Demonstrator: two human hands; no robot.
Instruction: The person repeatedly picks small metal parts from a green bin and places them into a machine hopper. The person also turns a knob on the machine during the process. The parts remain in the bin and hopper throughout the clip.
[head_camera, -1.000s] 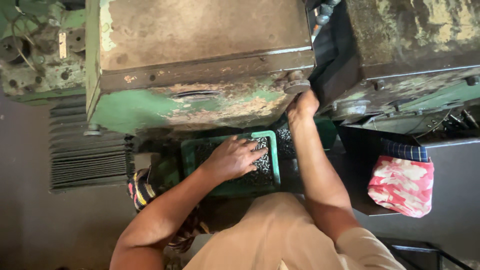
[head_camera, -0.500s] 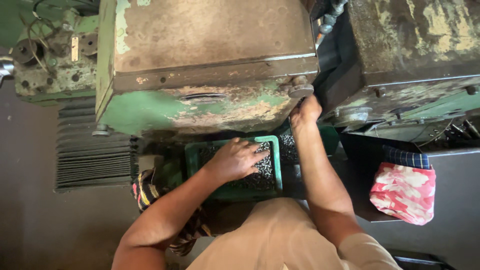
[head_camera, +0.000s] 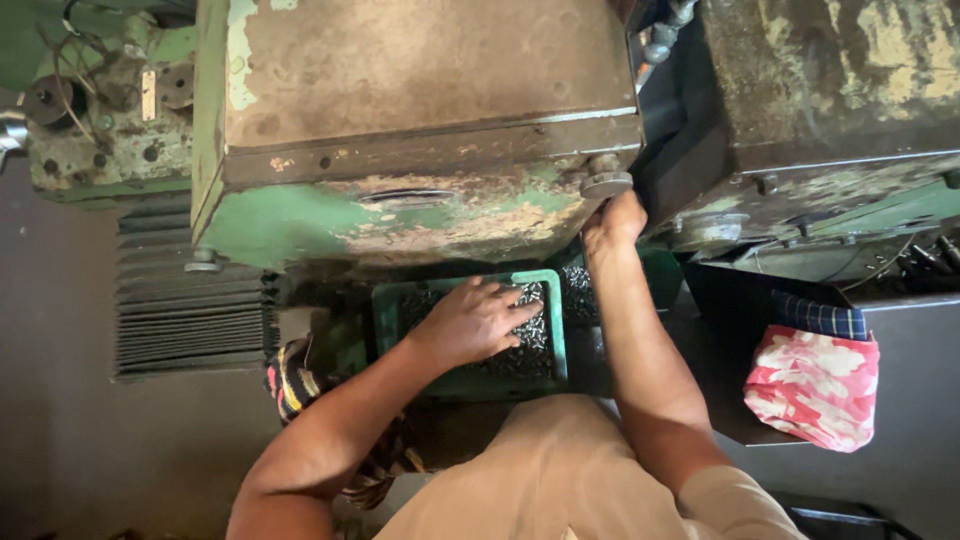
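Note:
A green plastic tray (head_camera: 557, 335) full of small dark metal parts (head_camera: 531, 343) sits under the front of a worn green machine (head_camera: 420, 130). My left hand (head_camera: 475, 320) lies flat on the parts in the tray, fingers spread. My right hand (head_camera: 613, 222) reaches up to the machine's lower right corner, just below a round metal knob (head_camera: 606, 184); its fingers are tucked out of sight under the edge.
A second rusty machine (head_camera: 820, 110) stands at the right. A red-and-white patterned cloth (head_camera: 812, 388) and a blue checked cloth (head_camera: 822, 316) hang over a dark bin's edge. A ribbed black bellows (head_camera: 185, 300) sits at the left. A striped cloth (head_camera: 290, 375) lies below the tray.
The view has shifted slightly. Both hands stay where they were, the left on the parts and the right at the machine's corner.

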